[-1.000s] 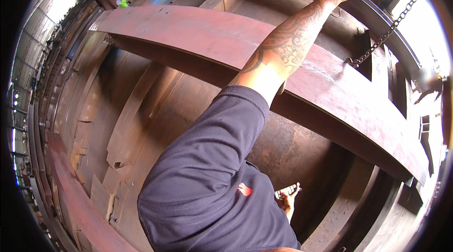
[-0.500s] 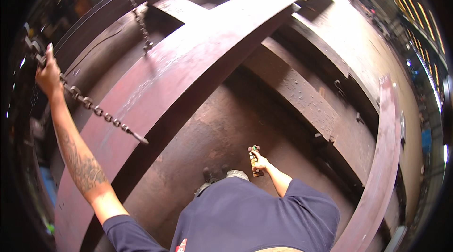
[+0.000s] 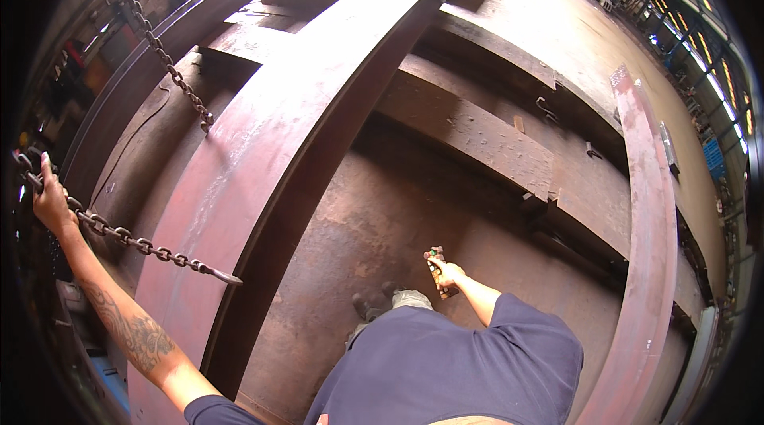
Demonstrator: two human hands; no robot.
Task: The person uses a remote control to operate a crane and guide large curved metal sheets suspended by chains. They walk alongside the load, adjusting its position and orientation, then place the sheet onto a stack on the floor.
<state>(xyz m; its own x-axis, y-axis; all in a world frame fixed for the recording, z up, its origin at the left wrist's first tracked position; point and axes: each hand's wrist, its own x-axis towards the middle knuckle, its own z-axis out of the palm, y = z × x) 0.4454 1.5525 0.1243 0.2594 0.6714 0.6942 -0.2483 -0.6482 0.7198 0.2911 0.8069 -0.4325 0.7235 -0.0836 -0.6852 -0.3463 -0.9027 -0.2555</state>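
My left hand (image 3: 54, 200), on an outstretched arm at the far left, is closed around a heavy steel chain (image 3: 119, 232). From the hand, this chain runs rightward over a wide reddish steel beam (image 3: 227, 158). Its hook (image 3: 227, 276) reaches the beam's near edge. A second chain (image 3: 159, 51) hangs farther off and meets the beam's far side. Low in front of my body, my right hand (image 3: 451, 274) grips a yellowish hand-held remote control (image 3: 442, 283) with dark buttons and a green spot near its top.
Dark steel girders (image 3: 485, 126) lie crosswise to the right of the wide beam. A narrower curved-looking reddish beam (image 3: 649, 266) stands at the right. Underfoot is brown steel plate (image 3: 350, 218). A blue stack (image 3: 714, 156) shows by the far right wall.
The view has swung, so the beams and chains appear farther left. My left hand sits lower and farther left in the picture, still on the chain. My right hand keeps the remote control.
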